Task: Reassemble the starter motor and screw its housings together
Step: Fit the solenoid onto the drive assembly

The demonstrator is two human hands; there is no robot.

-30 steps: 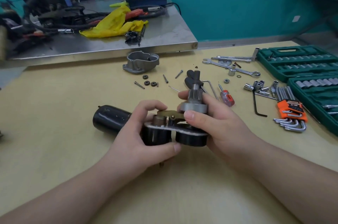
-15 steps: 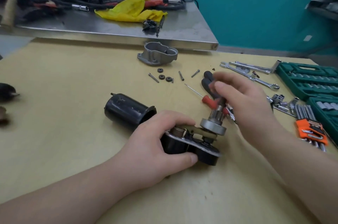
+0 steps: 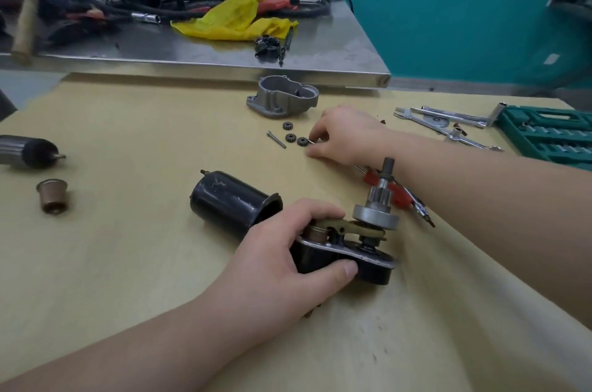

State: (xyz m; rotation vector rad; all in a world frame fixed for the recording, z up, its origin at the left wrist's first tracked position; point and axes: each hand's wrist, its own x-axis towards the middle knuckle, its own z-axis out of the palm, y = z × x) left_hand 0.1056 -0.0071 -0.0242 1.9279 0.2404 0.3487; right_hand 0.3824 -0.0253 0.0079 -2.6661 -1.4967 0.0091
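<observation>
Left hand: grips the black starter motor assembly on the tan bench, pinion shaft tilted upward. Black cylindrical housing: lies on its side just behind that hand. Right hand: fingertips pinch a thin screw beside three small black gears. Grey cast housing: beyond the gears. Loose screw: left of the gears. Wrenches, green socket case: far right.

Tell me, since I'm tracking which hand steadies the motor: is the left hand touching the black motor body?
Touching. The head view shows the left hand gripping the motor body, thumb pressed on its front and fingers curled over its top.
</observation>
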